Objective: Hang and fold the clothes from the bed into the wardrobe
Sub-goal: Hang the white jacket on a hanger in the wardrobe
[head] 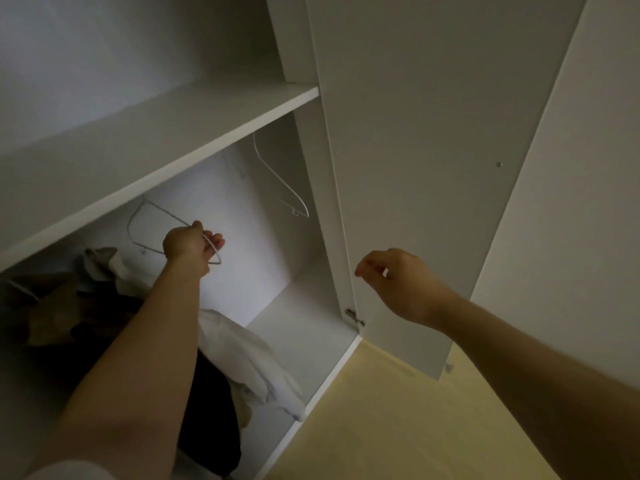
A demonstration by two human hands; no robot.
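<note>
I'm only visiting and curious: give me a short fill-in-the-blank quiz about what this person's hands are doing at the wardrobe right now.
1. The left hand grips a thin white wire ____.
2. The right hand, in front of the open door, holds ____.
3. The crumpled garment just right of the left forearm is ____ in colour.

Missing words: hanger; nothing; white.

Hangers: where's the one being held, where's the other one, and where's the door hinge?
Held hanger (169, 213): head view, its upper wire.
Other hanger (282, 181): head view, its sloping wire.
Door hinge (355, 318): head view, its metal body.
</note>
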